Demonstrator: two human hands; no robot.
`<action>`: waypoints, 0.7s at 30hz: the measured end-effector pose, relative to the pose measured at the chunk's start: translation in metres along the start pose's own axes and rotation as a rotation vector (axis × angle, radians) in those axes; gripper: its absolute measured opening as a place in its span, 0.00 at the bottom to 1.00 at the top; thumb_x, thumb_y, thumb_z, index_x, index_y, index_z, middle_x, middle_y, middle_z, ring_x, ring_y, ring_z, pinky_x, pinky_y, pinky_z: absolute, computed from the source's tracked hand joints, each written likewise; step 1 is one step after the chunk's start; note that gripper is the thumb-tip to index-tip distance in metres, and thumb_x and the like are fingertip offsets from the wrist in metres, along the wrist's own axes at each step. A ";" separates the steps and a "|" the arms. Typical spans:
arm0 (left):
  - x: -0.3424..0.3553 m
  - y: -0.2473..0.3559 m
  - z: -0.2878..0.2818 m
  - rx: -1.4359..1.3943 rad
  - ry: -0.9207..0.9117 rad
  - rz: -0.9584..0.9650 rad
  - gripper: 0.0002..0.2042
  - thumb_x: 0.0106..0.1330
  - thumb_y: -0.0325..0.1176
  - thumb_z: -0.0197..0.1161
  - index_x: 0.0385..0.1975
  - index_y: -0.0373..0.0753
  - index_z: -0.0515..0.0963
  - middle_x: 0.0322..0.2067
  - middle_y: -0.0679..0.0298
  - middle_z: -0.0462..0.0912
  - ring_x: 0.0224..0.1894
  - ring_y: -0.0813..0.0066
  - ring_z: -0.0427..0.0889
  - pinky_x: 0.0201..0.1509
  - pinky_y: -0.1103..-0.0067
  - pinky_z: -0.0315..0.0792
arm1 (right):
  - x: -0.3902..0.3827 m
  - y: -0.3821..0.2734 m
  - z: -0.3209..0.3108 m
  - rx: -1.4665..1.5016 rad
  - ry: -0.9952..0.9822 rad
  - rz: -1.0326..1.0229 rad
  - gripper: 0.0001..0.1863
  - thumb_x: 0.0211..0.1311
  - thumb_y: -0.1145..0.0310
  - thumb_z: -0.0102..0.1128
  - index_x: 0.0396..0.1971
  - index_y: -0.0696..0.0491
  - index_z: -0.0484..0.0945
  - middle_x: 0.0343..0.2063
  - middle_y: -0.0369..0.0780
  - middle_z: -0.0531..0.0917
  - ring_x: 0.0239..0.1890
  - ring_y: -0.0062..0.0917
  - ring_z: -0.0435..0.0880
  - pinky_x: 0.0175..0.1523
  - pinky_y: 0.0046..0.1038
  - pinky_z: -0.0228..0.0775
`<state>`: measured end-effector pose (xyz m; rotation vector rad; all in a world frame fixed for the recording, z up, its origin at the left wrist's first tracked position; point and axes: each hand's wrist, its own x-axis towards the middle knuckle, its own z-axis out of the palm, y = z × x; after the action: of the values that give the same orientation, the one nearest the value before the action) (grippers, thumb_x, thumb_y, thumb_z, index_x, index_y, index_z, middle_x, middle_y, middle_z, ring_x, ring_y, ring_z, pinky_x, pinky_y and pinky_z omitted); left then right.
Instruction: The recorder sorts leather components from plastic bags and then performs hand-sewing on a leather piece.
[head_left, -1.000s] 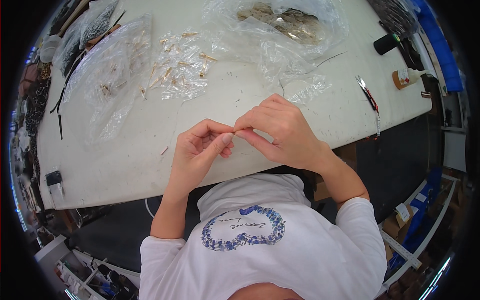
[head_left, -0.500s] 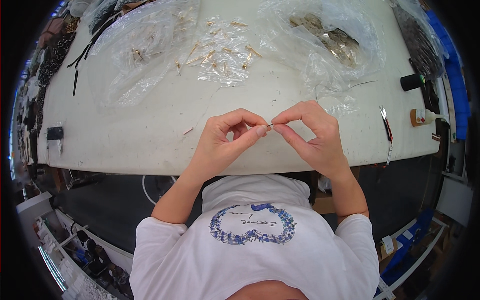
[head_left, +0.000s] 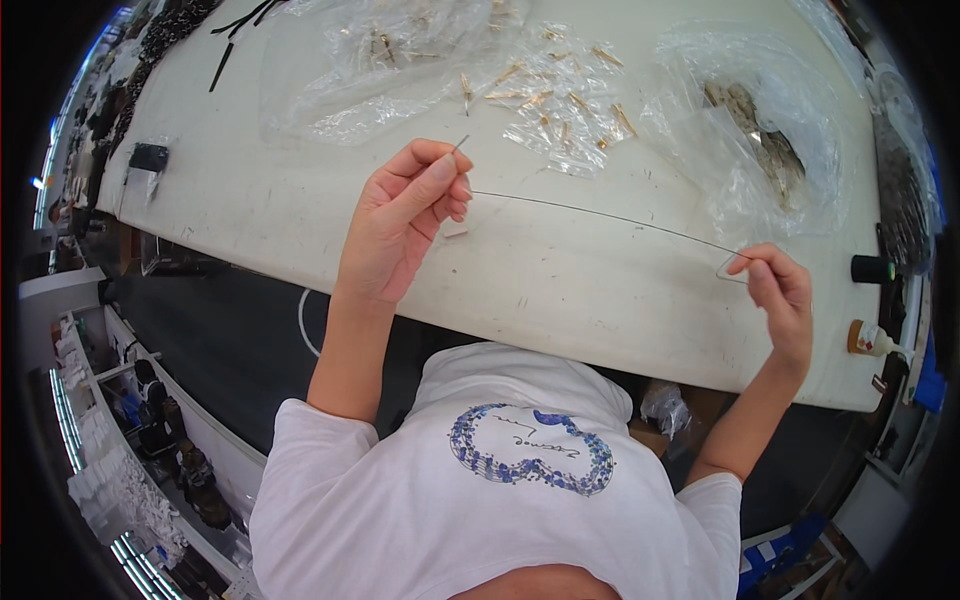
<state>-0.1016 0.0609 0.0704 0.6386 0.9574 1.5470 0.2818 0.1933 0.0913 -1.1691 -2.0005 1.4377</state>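
A needle-like sliver [head_left: 461,143] is pinched by the left hand [head_left: 408,205], dark thread [head_left: 600,212] by the right hand [head_left: 784,295] — the thread's left end is hidden.

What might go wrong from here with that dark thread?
The dark thread might slip from the right hand, which seems to pinch it. The small loop beside that hand could tangle. The needle-like piece in the left hand might prick a finger, if its tip is sharp.

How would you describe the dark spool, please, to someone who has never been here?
On the white table, look right of the right hand. By the edge, the dark spool appears above the amber bottle; its green end sets it apart.
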 end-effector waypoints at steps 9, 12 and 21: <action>-0.011 0.040 -0.053 -0.038 0.252 0.195 0.05 0.72 0.29 0.57 0.40 0.36 0.78 0.30 0.68 0.79 0.33 0.83 0.77 0.39 0.86 0.72 | 0.027 -0.016 -0.098 -0.169 0.121 -0.039 0.09 0.73 0.69 0.50 0.36 0.56 0.78 0.29 0.29 0.76 0.25 0.09 0.63 0.31 0.15 0.53; -0.018 0.046 -0.060 -0.024 0.313 0.247 0.05 0.72 0.29 0.57 0.41 0.36 0.78 0.31 0.67 0.79 0.32 0.84 0.76 0.39 0.86 0.72 | 0.024 -0.027 -0.101 -0.297 0.168 -0.166 0.09 0.74 0.69 0.48 0.34 0.55 0.76 0.30 0.30 0.73 0.33 0.14 0.68 0.40 0.19 0.60; -0.015 0.042 -0.052 0.039 0.234 0.220 0.05 0.74 0.28 0.54 0.43 0.35 0.74 0.31 0.68 0.74 0.34 0.84 0.72 0.39 0.86 0.68 | -0.021 -0.015 -0.122 -0.238 0.416 -0.127 0.09 0.73 0.70 0.51 0.36 0.58 0.78 0.39 0.38 0.81 0.46 0.21 0.79 0.57 0.24 0.66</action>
<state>-0.1636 0.0333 0.0805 0.6155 1.1243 1.8320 0.3765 0.2434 0.1548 -1.2864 -1.9364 0.8270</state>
